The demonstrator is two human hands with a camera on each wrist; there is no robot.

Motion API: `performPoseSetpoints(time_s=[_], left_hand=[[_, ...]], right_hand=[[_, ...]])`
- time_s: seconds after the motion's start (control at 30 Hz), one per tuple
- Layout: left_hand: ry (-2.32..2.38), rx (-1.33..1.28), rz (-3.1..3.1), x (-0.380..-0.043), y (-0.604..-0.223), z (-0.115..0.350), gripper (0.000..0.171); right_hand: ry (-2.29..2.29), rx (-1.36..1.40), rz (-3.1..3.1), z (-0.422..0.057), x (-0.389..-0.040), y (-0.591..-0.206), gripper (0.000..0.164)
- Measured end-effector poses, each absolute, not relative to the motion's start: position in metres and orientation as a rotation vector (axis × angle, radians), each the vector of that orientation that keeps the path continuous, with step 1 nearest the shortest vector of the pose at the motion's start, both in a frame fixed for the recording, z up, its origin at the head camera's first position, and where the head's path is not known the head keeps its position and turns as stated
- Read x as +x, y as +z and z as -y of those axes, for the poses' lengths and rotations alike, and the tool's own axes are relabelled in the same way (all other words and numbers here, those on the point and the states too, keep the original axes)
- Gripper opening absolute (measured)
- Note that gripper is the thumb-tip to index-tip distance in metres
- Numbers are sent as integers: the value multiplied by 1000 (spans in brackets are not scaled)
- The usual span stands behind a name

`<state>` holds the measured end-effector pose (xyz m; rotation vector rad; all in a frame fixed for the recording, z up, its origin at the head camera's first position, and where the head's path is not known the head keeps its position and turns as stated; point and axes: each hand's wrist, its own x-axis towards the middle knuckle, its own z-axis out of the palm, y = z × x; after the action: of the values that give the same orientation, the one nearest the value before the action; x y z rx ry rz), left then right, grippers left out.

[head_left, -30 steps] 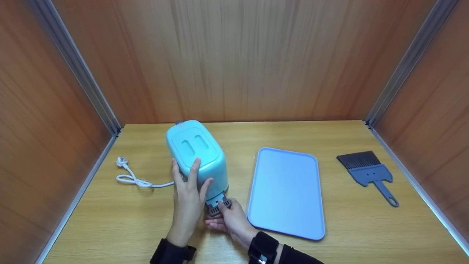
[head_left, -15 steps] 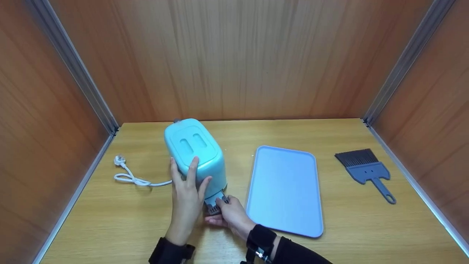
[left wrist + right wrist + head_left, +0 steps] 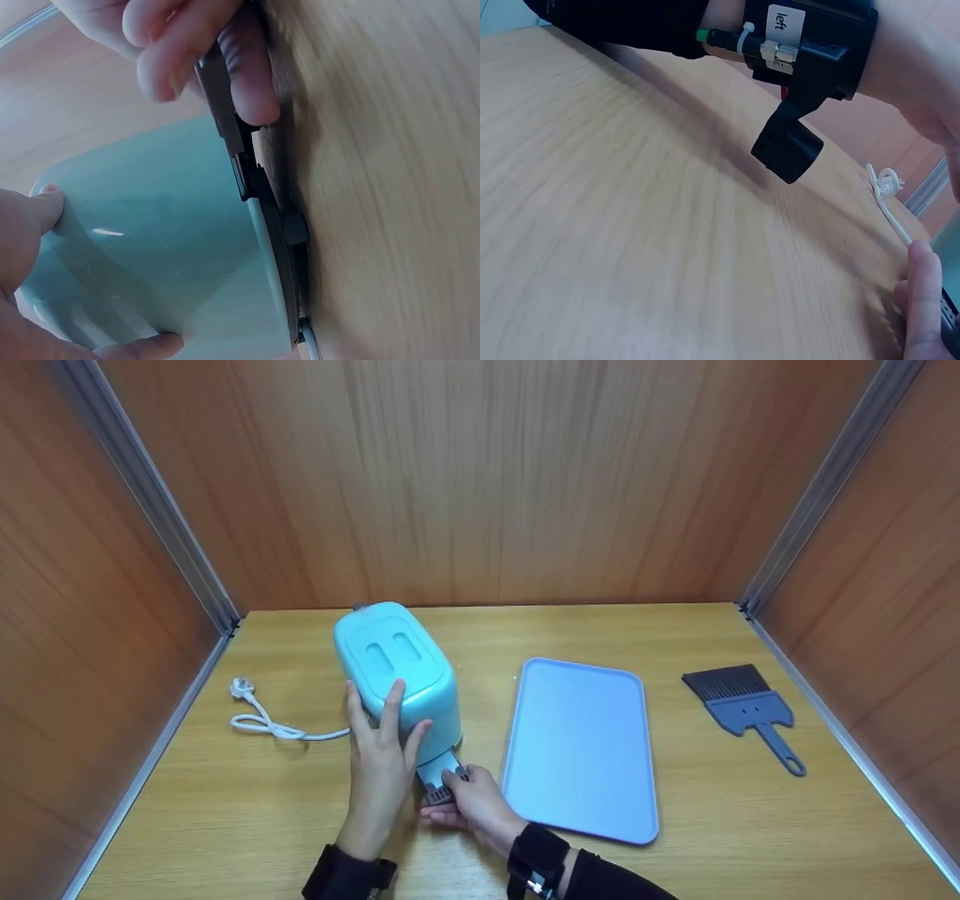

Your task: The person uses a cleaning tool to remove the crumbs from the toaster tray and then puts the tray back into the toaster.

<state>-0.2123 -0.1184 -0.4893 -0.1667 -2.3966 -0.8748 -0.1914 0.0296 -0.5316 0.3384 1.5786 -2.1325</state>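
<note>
A turquoise toaster [image 3: 390,660] with two grooves moulded in its top stands left of the table's middle. My left hand [image 3: 379,772] rests on its near end with fingers spread and mostly straight; in the left wrist view the thumb [image 3: 49,206] and a finger lie on the turquoise shell. From the toaster's near bottom edge sticks out a crumb tray [image 3: 433,771] with a dark slotted end. My right hand [image 3: 480,806] pinches that end, thumb on top and fingers beneath. The tray's inner part is hidden inside the toaster.
A blue serving tray [image 3: 581,750] lies just right of my right hand. Farther right is a blue-grey brush [image 3: 750,712] with dark bristles. The toaster's white cord [image 3: 285,731] and plug [image 3: 241,688] lie to the left. Wooden panels [image 3: 480,480] enclose the table.
The crumb tray sticks out slightly farther from the toaster, drawn toward me by my right hand. My left hand stays on the toaster. The whole view has shifted slightly.
</note>
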Motion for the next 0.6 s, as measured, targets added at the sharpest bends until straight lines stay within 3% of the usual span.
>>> performPoseSetpoints(time_s=[0.2, 0.6], left_hand=[[-880, -184, 2369, -214, -490, 119, 68], [-889, -157, 2391, -213, -488, 119, 72]], right_hand=[[-2150, 320, -1575, -31, -186, -533, 38], [-2148, 307, -1557, -39, -173, -535, 36]])
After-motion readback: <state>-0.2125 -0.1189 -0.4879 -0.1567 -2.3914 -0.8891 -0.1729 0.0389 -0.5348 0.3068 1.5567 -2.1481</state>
